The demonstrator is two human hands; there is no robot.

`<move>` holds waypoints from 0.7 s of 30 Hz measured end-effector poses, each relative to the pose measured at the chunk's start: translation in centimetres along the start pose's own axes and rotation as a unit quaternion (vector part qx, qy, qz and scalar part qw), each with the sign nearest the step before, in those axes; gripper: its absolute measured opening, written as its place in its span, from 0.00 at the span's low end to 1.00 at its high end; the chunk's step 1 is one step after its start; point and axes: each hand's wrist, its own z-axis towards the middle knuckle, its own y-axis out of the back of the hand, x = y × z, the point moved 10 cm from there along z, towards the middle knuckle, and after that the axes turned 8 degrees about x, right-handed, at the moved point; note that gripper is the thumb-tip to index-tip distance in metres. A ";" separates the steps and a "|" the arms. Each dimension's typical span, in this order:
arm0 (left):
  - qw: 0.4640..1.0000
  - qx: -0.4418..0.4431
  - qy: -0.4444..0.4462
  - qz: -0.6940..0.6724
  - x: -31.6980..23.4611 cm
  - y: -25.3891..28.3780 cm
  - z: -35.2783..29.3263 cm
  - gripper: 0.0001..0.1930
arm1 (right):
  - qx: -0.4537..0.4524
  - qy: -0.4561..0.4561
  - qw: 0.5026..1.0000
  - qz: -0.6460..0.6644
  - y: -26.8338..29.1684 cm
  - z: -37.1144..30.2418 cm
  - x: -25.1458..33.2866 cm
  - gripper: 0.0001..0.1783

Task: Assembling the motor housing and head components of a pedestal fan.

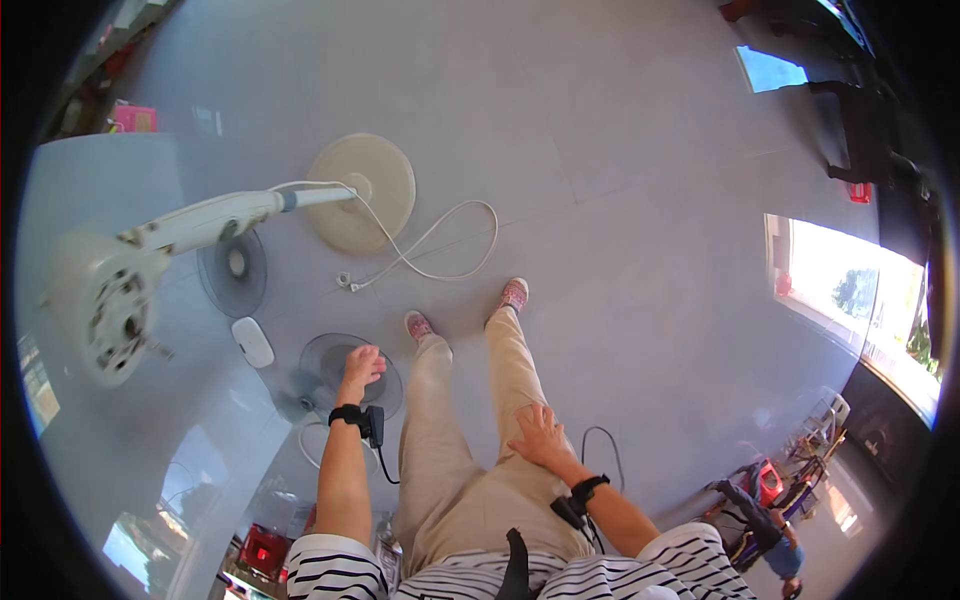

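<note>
Fan (212, 218), left of frame: motor head (118, 300) bare, seemingly stripped; far grille (237, 262) and near grille (324, 362) unfitted. Left hand (364, 368) over near grille, fingers loosely curled; right hand (541, 438) on thigh (512, 372), fingers spread.

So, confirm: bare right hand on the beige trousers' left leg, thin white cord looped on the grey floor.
Wrong: the head view shows the bare right hand on the right leg of the beige trousers. The thin white cord lies looped on the grey floor.
</note>
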 end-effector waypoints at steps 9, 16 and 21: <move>0.987 0.018 -0.040 -0.157 0.9 -5.0 22.6 0.21 | -0.091 -0.022 0.996 -0.002 3.0 -0.4 -1.6 0.32; 0.972 -0.134 0.020 -0.194 2.9 -2.4 37.0 0.30 | -0.136 -0.056 0.988 0.035 5.7 1.4 -2.0 0.24; 0.951 -0.200 0.089 -0.219 1.5 -4.1 40.2 0.36 | -0.152 -0.036 0.988 0.006 5.1 0.9 -2.7 0.19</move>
